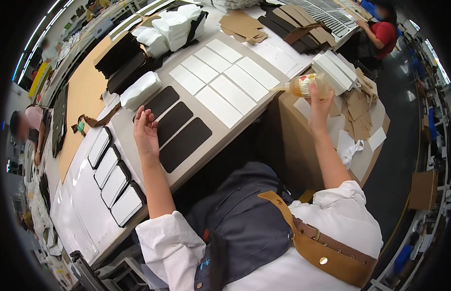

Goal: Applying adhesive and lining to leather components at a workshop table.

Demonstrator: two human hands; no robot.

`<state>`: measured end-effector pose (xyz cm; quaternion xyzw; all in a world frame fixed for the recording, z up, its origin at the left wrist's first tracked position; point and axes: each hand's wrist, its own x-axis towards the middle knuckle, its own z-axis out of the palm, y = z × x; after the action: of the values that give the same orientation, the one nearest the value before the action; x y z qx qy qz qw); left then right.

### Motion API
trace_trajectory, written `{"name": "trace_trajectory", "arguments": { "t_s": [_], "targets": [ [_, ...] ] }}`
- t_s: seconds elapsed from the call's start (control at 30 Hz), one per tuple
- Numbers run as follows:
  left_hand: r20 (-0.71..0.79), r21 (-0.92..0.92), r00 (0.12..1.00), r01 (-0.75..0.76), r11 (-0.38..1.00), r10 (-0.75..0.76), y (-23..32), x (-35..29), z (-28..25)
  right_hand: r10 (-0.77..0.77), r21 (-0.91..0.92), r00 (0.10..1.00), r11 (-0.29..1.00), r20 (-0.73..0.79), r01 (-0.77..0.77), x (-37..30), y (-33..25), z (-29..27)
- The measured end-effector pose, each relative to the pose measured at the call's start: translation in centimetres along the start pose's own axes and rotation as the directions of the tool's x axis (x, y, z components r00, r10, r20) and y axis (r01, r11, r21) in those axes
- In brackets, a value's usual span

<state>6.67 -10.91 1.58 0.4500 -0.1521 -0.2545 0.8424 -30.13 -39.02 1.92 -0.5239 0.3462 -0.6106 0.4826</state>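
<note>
**Bottle in the right hand, left hand open above the dark panels**

Head view: the right hand (320, 103) is closed around a clear plastic bottle (307, 85) of amber liquid, held up on its side above a cardboard box (303, 145) just beside the worktable (245, 127). The fingers wrap the bottle's body near its base, and its narrow end points left toward the table. The left hand (146, 132) is empty, fingers loosely spread and slightly curled, palm turned inward, hovering over the table's near part just beside three dark rectangular panels (179, 131) that lie in a row. Beyond them, white rectangular panels (225, 82) lie in a neat grid. Further left, four white pieces with black frames (113, 177) line up along the table edge.

The bottle looks light, smooth and somewhat squeezable; a firm wrap round its middle should hold it best, since a tight squeeze could push liquid out. The flat panels look thin and stiff, likely easiest to lift by an edge.

Stacks of white and brown cut pieces crowd the far end, where another person in a red top (384, 34) works.
</note>
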Motion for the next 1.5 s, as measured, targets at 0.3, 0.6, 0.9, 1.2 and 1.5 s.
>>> {"name": "trace_trajectory", "arguments": {
  "t_s": [0.3, 0.6, 0.9, 1.2, 1.5],
  "targets": [
    [0.006, -0.016, 1.0, 0.007, 1.0, -0.007, -0.1, 0.1, -0.4, -0.028, 0.007, 1.0, 1.0, 0.012, 0.028, -1.6, -0.9, 0.5],
    [0.011, -0.015, 1.0, 0.001, 1.0, 0.0, -0.2, 0.1, -0.4, -0.097, -0.083, 0.994, 0.992, 0.046, 0.1, -3.5, -2.1, 1.4],
    [0.012, -0.02, 1.0, 0.006, 1.0, -0.006, -0.1, 0.1, -0.3, -0.066, -0.057, 0.997, 0.996, 0.048, 0.069, -5.7, -1.5, 1.8],
    [0.002, -0.013, 1.0, 0.011, 1.0, -0.011, 0.0, 0.0, 0.1, -0.089, -0.162, 0.991, 0.981, 0.096, 0.104, -7.1, -2.5, 1.9],
    [-0.008, -0.011, 1.0, 0.017, 1.0, -0.017, 0.0, -0.1, -0.2, -0.079, -0.072, 0.978, 0.993, 0.195, 0.094, -9.8, -2.9, 2.7]
  ]
}}
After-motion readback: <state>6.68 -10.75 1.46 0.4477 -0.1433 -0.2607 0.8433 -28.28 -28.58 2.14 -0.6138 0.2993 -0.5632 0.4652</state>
